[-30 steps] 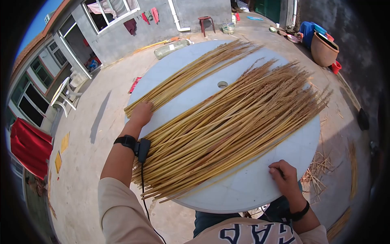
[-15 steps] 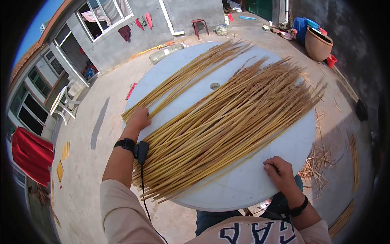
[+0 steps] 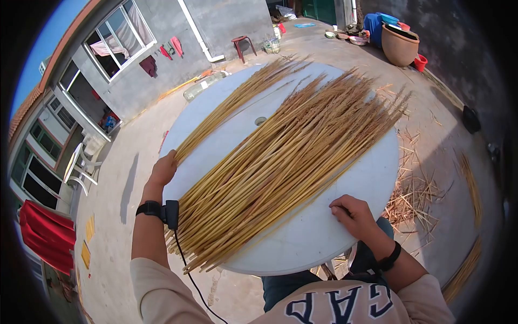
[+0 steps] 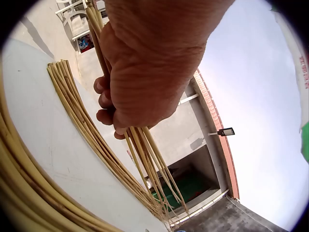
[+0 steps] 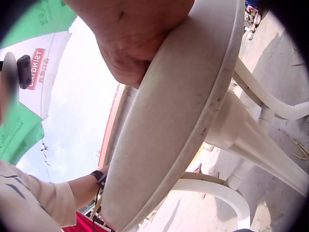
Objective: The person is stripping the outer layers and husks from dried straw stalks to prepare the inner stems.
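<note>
My left hand (image 3: pixel 163 168) is at the table's left edge, and its fingers curl around a bunch of stalks (image 4: pixel 145 152) near the cut ends. In the left wrist view this bunch is above the tabletop, with a thin row of similar stalks (image 4: pixel 89 118) lying below. Their brushy seed heads point to the far side. A wide pile of long yellow-brown stalks (image 3: pixel 270 156) lies across the round white table (image 3: pixel 302 243). My right hand (image 3: pixel 356 215) rests on the near right part of the table, fingers loosely curled, holding nothing.
Broken stalk bits (image 3: pixel 415 202) litter the ground to the right. A large clay pot (image 3: pixel 399 47) stands by the far wall and a brown stool (image 3: pixel 243 47) at the back. On the left is a white plastic chair (image 3: pixel 81 167). A cable (image 3: pixel 194 283) hangs from my left wrist.
My left hand has gripped stalks at the upper bundle's cut ends and drawn them left, toward the table's edge. The head view has swung right. My right hand stays resting on the table.
</note>
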A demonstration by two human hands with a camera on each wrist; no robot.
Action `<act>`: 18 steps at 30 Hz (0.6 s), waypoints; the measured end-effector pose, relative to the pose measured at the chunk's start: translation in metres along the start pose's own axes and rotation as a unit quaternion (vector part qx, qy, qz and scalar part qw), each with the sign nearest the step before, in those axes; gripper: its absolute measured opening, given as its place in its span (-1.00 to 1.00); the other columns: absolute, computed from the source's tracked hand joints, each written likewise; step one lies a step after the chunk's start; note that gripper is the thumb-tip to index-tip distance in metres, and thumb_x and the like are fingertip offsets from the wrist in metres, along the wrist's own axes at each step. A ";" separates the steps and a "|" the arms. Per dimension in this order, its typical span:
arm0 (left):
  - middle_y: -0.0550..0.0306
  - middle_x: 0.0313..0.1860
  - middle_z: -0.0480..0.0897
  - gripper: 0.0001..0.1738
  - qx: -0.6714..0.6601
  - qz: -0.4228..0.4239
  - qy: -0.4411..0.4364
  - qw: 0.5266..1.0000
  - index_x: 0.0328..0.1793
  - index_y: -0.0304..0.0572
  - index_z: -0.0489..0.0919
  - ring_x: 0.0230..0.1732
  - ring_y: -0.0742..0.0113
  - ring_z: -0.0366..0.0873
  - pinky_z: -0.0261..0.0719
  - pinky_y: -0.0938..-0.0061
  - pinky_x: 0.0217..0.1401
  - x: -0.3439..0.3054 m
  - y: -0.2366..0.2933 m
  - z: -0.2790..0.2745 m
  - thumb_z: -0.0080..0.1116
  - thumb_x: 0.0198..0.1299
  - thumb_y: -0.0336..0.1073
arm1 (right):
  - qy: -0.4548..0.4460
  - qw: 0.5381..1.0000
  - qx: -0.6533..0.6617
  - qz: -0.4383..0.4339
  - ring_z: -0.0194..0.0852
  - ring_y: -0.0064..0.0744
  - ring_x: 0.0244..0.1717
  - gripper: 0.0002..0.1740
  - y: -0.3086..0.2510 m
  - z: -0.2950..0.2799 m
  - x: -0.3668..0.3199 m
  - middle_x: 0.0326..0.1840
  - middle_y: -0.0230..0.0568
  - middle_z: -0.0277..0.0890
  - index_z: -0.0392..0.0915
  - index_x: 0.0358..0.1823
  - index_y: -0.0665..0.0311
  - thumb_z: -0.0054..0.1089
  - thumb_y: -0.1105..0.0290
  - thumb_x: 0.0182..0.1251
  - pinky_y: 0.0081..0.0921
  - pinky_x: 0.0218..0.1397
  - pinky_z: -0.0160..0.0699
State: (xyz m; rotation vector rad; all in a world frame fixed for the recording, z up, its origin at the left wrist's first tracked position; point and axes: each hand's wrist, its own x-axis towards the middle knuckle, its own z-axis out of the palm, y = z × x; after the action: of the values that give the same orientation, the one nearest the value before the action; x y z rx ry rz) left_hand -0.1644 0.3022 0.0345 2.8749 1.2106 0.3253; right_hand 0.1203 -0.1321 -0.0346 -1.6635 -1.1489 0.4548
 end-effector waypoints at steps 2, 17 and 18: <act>-0.07 -0.52 0.52 -0.82 -0.070 -0.006 0.028 0.997 -0.16 -0.31 0.42 -0.43 0.16 0.48 0.40 0.35 -0.31 -0.003 -0.001 -0.010 -0.06 0.11 -0.42 | 0.000 1.000 -0.002 -0.007 0.48 -0.27 -0.45 -0.91 0.000 0.000 0.000 -0.41 -0.13 0.49 0.50 -0.30 0.35 0.13 0.50 0.17 -0.51 -0.37 0.43; 0.27 -0.62 0.41 -0.88 -0.431 -0.106 -0.055 0.895 -0.22 -0.16 0.43 -0.66 0.61 0.21 0.15 0.66 -0.64 -0.059 0.108 -0.082 -0.05 0.27 -0.29 | 0.021 0.996 -0.021 -0.087 0.45 -0.29 -0.46 -0.91 0.011 0.002 0.002 -0.47 -0.15 0.47 0.49 -0.31 0.33 0.10 0.46 0.19 -0.46 -0.37 0.42; 0.27 -0.62 0.41 -0.88 -0.432 -0.103 -0.062 0.894 -0.22 -0.16 0.43 -0.66 0.61 0.21 0.15 0.66 -0.64 -0.064 0.133 -0.084 -0.05 0.27 -0.29 | 0.030 0.991 -0.035 -0.122 0.44 -0.47 -0.52 -0.90 0.014 0.004 0.003 -0.53 -0.21 0.46 0.50 -0.30 0.33 0.11 0.46 0.19 -0.52 -0.42 0.41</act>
State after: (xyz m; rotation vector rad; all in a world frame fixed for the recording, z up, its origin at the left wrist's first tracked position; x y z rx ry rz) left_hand -0.1300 0.1575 0.1159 1.9560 0.9825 0.5036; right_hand 0.1256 -0.1281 -0.0478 -1.5591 -1.3163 0.2117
